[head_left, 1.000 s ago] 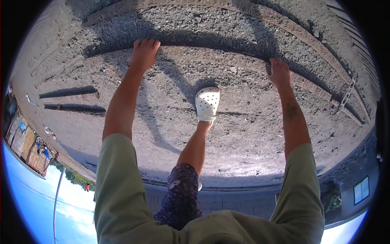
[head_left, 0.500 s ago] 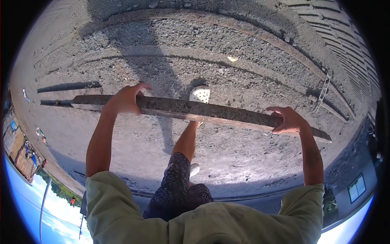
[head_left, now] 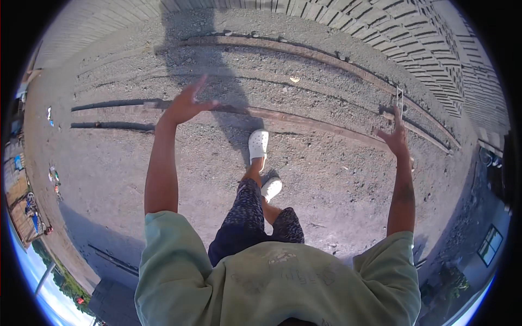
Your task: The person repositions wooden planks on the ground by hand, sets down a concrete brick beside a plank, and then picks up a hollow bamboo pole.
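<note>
A long wooden beam [head_left: 304, 120] lies across the gravel in front of my feet, clear of both hands. My left hand [head_left: 187, 104] is open above its left part, thumb and fingers spread, holding nothing. Over the beam's right end, my right hand [head_left: 396, 138] is open too, its fingers apart. The right hand and forearm partly cover that end. My white clogs [head_left: 258, 145] stand on the near side of the beam.
Another long beam [head_left: 304, 51] lies farther off, with a shorter timber [head_left: 421, 133] at the right. A small metal frame [head_left: 399, 98] stands near them. Rows of grey blocks [head_left: 408, 43] fill the far right. A building with a window [head_left: 491, 244] is at the right edge.
The beam was in both hands, raised over the ground; now it lies on the gravel. Both hands have let go and opened. My feet now both show on its near side.
</note>
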